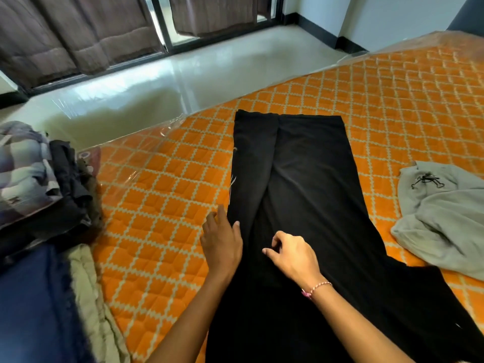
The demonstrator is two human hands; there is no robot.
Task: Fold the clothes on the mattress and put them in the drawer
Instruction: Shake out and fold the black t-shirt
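i see the black pants (301,184) lying flat on the orange mattress (162,195), stretching away past my fingers. my left hand (222,242) has flat, relaxed fingers touching the left edge of the pants. my right hand (293,252) sits on the cloth just beside it with curled fingers, and i think it pinches a bit of cloth. to fold well, i would smooth the bumps first, then bring one leg over the other so the edges match. a grey top (445,218) waits well right of my fingers.
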